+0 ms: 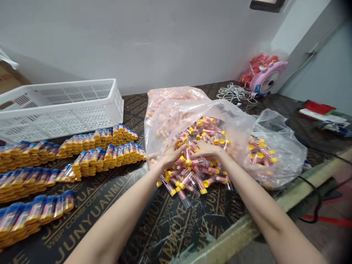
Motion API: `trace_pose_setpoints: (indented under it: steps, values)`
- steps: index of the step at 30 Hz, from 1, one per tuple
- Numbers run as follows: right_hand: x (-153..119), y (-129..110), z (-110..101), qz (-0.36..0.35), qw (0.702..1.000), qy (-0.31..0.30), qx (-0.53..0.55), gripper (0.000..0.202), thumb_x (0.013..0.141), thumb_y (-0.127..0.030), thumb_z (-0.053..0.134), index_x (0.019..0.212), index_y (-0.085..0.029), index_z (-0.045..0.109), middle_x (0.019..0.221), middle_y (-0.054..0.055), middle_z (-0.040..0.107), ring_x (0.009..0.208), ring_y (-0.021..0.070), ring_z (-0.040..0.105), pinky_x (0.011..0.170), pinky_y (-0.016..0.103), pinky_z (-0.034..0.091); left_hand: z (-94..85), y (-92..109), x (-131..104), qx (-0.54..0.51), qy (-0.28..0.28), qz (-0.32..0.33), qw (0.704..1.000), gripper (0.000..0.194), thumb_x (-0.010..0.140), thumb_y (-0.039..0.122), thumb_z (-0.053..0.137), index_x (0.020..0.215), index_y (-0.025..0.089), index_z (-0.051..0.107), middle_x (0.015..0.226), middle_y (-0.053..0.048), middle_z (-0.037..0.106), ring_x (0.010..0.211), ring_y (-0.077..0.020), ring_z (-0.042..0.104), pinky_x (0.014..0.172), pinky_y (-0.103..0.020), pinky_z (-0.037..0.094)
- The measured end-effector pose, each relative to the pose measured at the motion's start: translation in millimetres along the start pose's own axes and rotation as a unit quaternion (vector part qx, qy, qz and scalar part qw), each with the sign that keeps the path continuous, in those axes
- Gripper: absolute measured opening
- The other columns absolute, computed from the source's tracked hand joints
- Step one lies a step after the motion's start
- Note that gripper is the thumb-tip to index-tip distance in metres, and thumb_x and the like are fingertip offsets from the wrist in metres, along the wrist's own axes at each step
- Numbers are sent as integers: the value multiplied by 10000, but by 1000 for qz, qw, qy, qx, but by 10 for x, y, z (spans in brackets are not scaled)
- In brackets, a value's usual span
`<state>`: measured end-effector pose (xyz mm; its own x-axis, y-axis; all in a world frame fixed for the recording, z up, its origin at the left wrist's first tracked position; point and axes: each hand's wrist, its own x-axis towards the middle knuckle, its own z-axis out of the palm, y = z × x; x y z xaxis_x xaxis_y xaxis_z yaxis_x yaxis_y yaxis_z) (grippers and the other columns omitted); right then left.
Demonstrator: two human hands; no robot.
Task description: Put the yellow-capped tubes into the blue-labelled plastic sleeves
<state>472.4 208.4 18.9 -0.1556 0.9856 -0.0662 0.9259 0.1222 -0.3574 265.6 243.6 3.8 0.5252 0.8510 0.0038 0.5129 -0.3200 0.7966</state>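
Note:
Both arms reach forward to a heap of small clear tubes (186, 179) with yellow caps and pink-red contents, which spills from the mouth of a large clear plastic bag (231, 113). My left hand (172, 154) lies on the left part of the heap, its fingers stretched out over the tubes and partly hidden among them. Close by on the right, my right hand (206, 149) rests on the same heap with its fingers apart. Neither hand shows a tube gripped in it. More tubes show through the bag behind the hands.
Stacked rows of blue-and-yellow capped tubes (93, 157) line the left of the black printed board (115, 205). Behind them stands a white plastic basket (68, 110). A second clear bag (286, 146), a coiled white cable (233, 93) and a pink fan (268, 80) are on the right.

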Motion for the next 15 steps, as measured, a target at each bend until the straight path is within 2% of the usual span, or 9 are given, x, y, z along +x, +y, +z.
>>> trace_pose_setpoints:
  steps: [3, 6, 8, 11, 13, 15]
  values:
    - [-255, -57, 20, 4, 1000, -25, 0, 669, 617, -592, 702, 1122, -156, 644, 1359, 151, 489, 1267, 352, 431, 1052, 467, 346, 41, 44, -129, 31, -16, 0, 999, 683, 824, 672, 340, 1331, 225, 442, 1406, -94, 457, 1293, -242, 402, 1059, -351, 300]
    - [-530, -118, 1, -1, 1000, -14, 2, 674, 624, -574, 711, 1159, -174, 624, 1471, 141, 336, 1362, 352, 283, 1101, 507, 258, 110, 64, -261, 93, -25, 7, 995, 664, 819, 695, 304, 1302, 272, 473, 1372, -72, 482, 1238, -252, 467, 1051, -375, 310]
    - [-717, -157, -23, -14, 999, 29, 14, 712, 637, -543, 723, 1247, -216, 557, 1514, 113, 248, 1398, 329, 208, 1117, 514, 218, 171, 67, -339, 124, -27, 21, 992, 668, 811, 713, 288, 1292, 293, 482, 1360, -67, 485, 1207, -269, 498, 1048, -415, 309]
    - [-962, -218, -78, -38, 994, 100, 30, 666, 731, -501, 669, 1328, -289, 464, 1544, 59, 168, 1416, 291, 170, 1124, 502, 216, 234, 104, -420, 134, -46, 33, 989, 687, 815, 711, 278, 1340, 294, 429, 1420, -86, 419, 1256, -294, 456, 1047, -445, 309]
    - [-1092, -276, -125, -43, 991, 129, 17, 602, 795, -458, 615, 1348, -305, 435, 1548, 36, 153, 1415, 279, 181, 1129, 486, 230, 216, 182, -456, 143, -78, 22, 986, 712, 800, 712, 326, 1373, 296, 388, 1480, -98, 336, 1296, -322, 407, 1034, -454, 328]
    - [-1212, -385, -158, -43, 985, 165, -10, 533, 830, -411, 581, 1334, -287, 459, 1542, 33, 173, 1406, 282, 210, 1128, 474, 251, 118, 297, -496, 163, -118, 23, 979, 726, 773, 700, 414, 1380, 304, 384, 1519, -101, 261, 1271, -348, 436, 1009, -451, 362]
